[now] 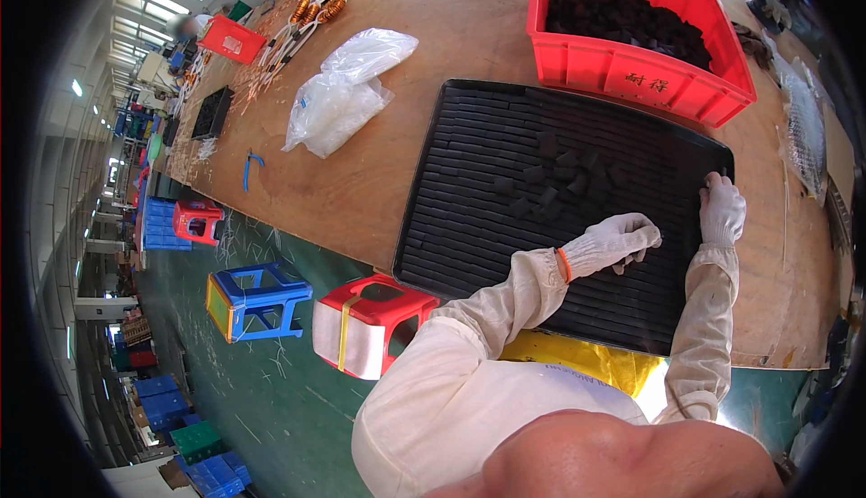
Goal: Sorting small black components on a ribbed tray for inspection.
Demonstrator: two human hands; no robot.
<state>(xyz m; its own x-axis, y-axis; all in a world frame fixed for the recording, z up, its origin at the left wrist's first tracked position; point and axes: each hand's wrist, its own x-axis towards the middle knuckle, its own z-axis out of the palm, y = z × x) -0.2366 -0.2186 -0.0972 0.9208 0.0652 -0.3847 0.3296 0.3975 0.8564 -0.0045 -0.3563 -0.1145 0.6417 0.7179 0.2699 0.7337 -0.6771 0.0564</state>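
A large black tray [424, 236] lies on the wooden table, lined with rows of small black blocks [487, 151]. Several loose black blocks [548, 197] are scattered on top of the rows near the middle. My left hand [621, 238], in a white glove with an orange band at the wrist, hovers over the rows with its fingers curled; whatever is in them is hidden. At the tray's right edge my right hand [723, 209], also gloved, has its fingertips pressed together against the end of the rows. Anything between those fingertips is too small and dark to name.
Behind the tray stands a red bin [631, 83] full of black pieces. Clear plastic bags [347, 87], blue pliers [253, 170] and a small black box [212, 113] lie on the table [343, 196] to the left. Red [347, 331] and blue stools [262, 299] stand beside it.
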